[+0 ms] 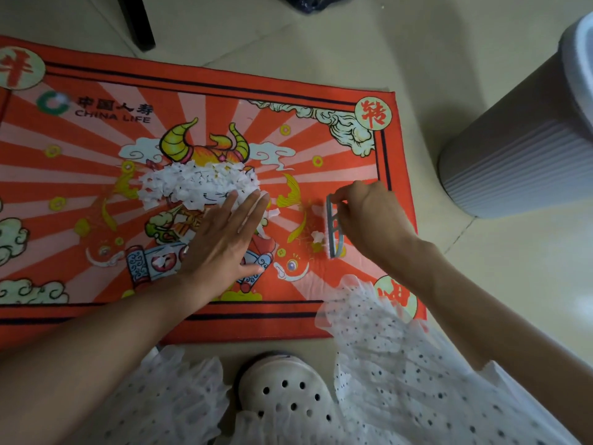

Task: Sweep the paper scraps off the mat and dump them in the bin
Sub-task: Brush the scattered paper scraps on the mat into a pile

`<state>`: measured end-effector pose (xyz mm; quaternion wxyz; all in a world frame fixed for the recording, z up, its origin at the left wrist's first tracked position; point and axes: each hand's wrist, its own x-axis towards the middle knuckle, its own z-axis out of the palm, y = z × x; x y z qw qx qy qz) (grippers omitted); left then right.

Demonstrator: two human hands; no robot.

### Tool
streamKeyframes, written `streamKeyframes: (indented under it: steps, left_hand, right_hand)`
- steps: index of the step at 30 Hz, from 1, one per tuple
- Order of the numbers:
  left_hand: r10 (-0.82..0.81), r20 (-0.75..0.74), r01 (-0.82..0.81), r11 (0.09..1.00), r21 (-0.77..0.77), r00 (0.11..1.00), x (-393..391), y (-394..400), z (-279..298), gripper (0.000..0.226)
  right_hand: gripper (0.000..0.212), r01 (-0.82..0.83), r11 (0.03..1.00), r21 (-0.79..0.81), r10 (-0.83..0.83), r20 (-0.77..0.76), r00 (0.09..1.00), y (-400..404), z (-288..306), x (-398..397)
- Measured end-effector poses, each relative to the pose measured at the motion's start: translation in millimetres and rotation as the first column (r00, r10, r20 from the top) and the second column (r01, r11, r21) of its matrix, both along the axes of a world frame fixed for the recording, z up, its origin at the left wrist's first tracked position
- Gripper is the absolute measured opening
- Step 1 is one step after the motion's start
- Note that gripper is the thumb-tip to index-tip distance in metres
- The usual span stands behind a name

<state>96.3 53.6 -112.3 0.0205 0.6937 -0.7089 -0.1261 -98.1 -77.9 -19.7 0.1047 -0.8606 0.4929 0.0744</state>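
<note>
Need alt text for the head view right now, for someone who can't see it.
A left hand lies flat beside a pile of white paper scraps on a red mat; the right hand pinches a small grey dustpan. A grey bin stands right.

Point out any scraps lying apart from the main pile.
One stray scrap lies on the mat beside the small grey tool gripped by the right hand, apart from the paper pile.

Mat (199,101) reads "CHINA LIFE" (beside 中国人寿).
</note>
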Motion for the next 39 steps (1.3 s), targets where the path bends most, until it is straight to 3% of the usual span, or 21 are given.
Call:
streamKeyframes:
  steps: [9,25,39]
  left_hand:
    - [0.043,-0.015,-0.042,0.999,0.014,0.999,2,0,-1,0.124]
    - [0.18,-0.079,-0.182,0.983,-0.018,0.981,35,19,-1,0.122]
    - [0.209,-0.123,-0.218,0.974,-0.06,0.97,49,22,-3,0.113]
  right_hand:
    - [0.029,0.062,0.994,0.086,-0.07,0.104,0.992,3,0,35]
    - [0.024,-0.044,0.996,0.081,0.028,0.182,0.983,-8,12,147]
    - [0.024,-0.066,0.998,0.002,0.064,0.219,0.974,-31,20,140]
